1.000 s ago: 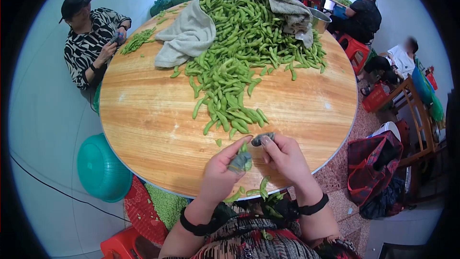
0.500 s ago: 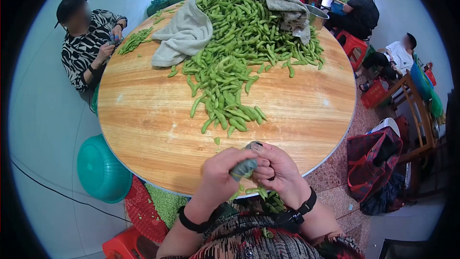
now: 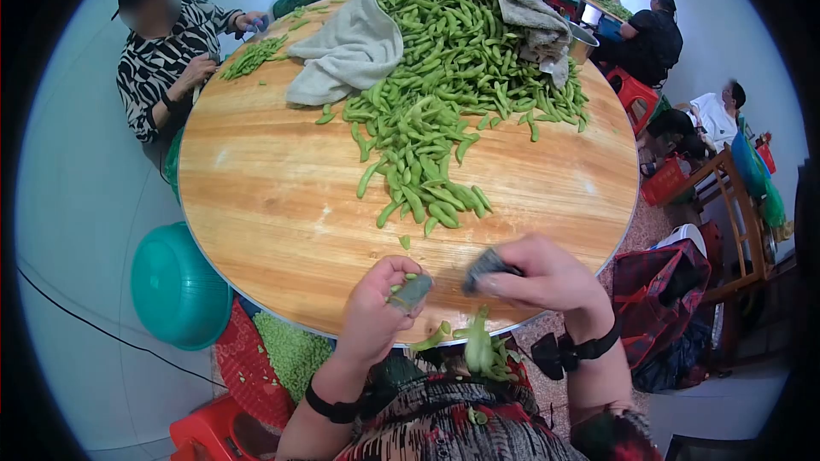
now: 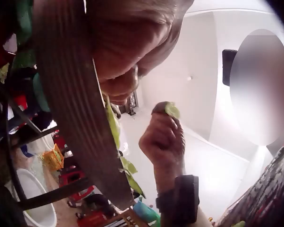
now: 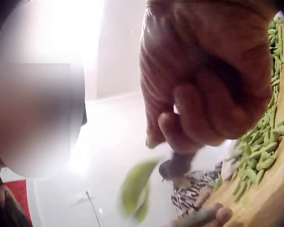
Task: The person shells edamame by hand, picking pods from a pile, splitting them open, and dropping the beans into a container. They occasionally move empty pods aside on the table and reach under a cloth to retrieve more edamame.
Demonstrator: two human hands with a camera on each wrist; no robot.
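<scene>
My left hand (image 3: 376,303) is above the table's near edge, its fingers curled and its thumb in a grey-green cover (image 3: 412,293). Between thumb and fingers it pinches small green edamame beans (image 3: 395,288). To the right is my right hand (image 3: 547,273), its thumb tip inside a dark grey cover (image 3: 487,271). Curled fingers with nothing gripped show on it in the right wrist view. A split edamame pod (image 5: 132,187) hangs in the air below those fingers, blurred. Other pods (image 3: 430,337) lie at the table edge. A loose cluster of pods (image 3: 427,192) lies beyond my hands.
A big heap of pods (image 3: 453,43) with a grey cloth (image 3: 346,55) covers the far side of the round wooden table (image 3: 273,179). Shelled beans (image 3: 290,354) are below on the left, near a teal basin (image 3: 175,290). Another person (image 3: 162,51) sits at the left.
My hands were together over a pod; now they are apart, the right one having moved right. A pod is now loose in the air. The person at left has spread their hands.
</scene>
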